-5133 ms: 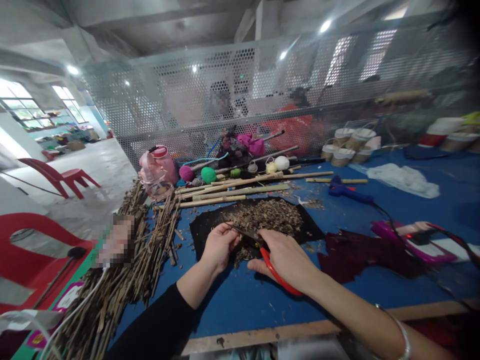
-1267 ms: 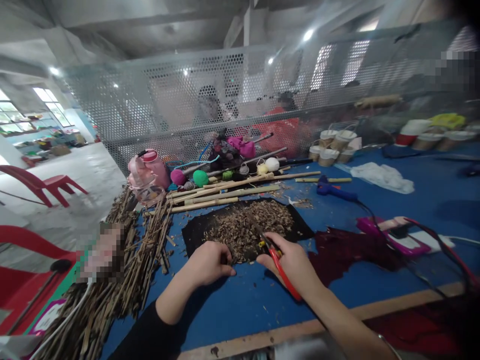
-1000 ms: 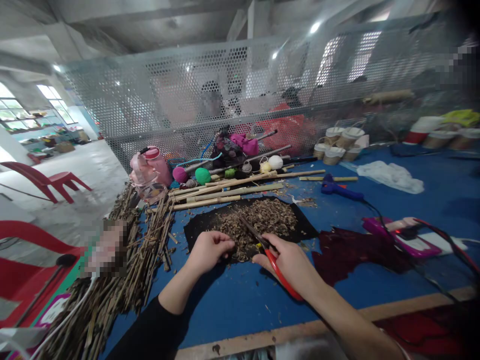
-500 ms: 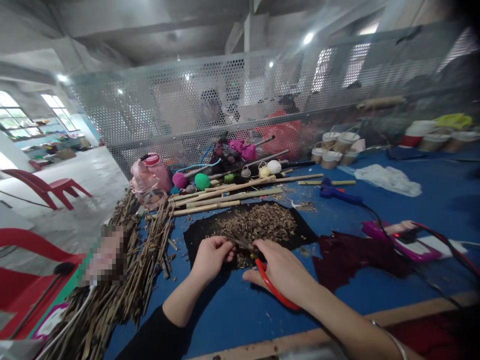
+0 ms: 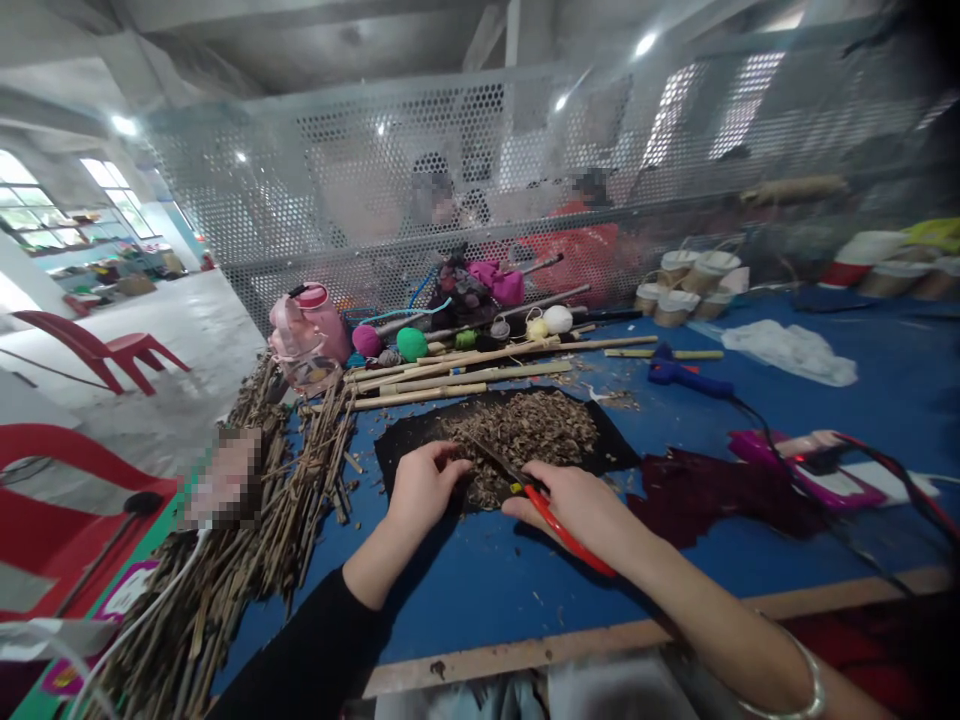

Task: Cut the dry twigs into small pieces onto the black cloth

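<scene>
My right hand [image 5: 589, 510] grips red-handled scissors [image 5: 559, 530]. Their dark blades [image 5: 499, 458] point up and left over a heap of small brown cut stem pieces [image 5: 544, 430]. The heap rests on a black cloth [image 5: 397, 445] spread on the blue tabletop. At the left edge of the heap is my left hand [image 5: 424, 485], its thumb and index finger slightly apart; nothing can be made out between them. The other fingers of that hand are partly hidden. Dry brown stalks [image 5: 247, 560] lie in a long bundle to its left.
Bamboo sticks [image 5: 465, 388], yarn balls [image 5: 411, 344] and a pink jug [image 5: 326, 320] stand behind the cloth. To the right are a blue glue gun [image 5: 686, 378], a maroon cloth [image 5: 720, 495] and a purple-edged device with cables [image 5: 817, 470]. A perforated metal screen [image 5: 360, 190] runs across the back.
The left thumb and index finger, pinched together earlier, have parted. The scissors and right hand have shifted slightly right relative to the left hand. The whole view has also moved a little.
</scene>
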Demonstrator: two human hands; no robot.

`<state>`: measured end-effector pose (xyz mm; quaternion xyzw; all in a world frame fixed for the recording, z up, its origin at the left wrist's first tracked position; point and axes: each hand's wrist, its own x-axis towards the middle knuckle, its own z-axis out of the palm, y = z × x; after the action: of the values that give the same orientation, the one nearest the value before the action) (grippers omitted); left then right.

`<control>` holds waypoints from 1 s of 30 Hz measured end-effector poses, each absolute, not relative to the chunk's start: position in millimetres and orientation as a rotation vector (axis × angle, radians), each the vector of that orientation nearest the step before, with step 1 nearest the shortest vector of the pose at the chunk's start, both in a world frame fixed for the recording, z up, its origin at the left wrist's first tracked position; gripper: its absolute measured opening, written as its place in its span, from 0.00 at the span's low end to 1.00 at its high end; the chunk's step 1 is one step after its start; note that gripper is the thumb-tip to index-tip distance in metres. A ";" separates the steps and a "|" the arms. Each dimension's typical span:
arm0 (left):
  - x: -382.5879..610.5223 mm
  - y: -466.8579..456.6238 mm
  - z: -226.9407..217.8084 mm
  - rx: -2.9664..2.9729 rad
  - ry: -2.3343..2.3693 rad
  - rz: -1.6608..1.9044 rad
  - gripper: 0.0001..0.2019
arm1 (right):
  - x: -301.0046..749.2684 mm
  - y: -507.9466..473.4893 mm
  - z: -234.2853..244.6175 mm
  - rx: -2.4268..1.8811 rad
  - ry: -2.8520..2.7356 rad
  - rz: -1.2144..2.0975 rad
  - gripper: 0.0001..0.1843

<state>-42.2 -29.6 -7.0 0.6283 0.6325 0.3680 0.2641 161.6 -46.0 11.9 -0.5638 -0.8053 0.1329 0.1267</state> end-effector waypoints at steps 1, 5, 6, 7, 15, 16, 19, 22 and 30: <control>-43.0 -30.3 -5.3 1.777 1.733 1.020 0.13 | 164.6 -44.8 12.9 -1.639 -2.349 0.396 0.25; -41.8 -36.0 0.1 2.121 1.478 0.795 0.17 | 174.7 -40.7 17.6 -1.643 -2.356 0.409 0.24; -40.9 -37.3 0.2 2.188 1.398 0.697 0.19 | 176.3 -40.1 18.2 -1.648 -2.342 0.412 0.23; -40.0 -38.2 -0.5 2.236 1.343 0.620 0.20 | 177.6 -39.8 18.3 -1.652 -2.325 0.418 0.23; -33.9 -32.6 -10.9 1.881 1.376 0.830 0.07 | 183.0 -43.9 12.3 -1.639 -2.251 0.453 0.23; -32.9 -31.5 -10.7 1.693 1.384 0.908 0.08 | 183.1 -44.9 12.1 -1.636 -2.244 0.456 0.23; -30.0 -29.0 -7.6 1.051 1.251 1.075 0.10 | 180.3 -48.6 12.1 -1.587 -2.246 0.454 0.24; -28.5 -28.4 -3.1 0.677 1.066 1.102 0.10 | 172.1 -52.7 11.6 -1.524 -2.270 0.433 0.27; -24.9 -29.7 3.5 0.550 0.959 1.146 0.02 | 159.0 -56.1 13.4 -1.525 -2.260 0.445 0.31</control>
<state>-24.9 -29.7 3.5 0.2468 0.4306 0.5142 0.6995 159.0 -56.1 13.4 -0.5423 -0.8034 0.1581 0.1884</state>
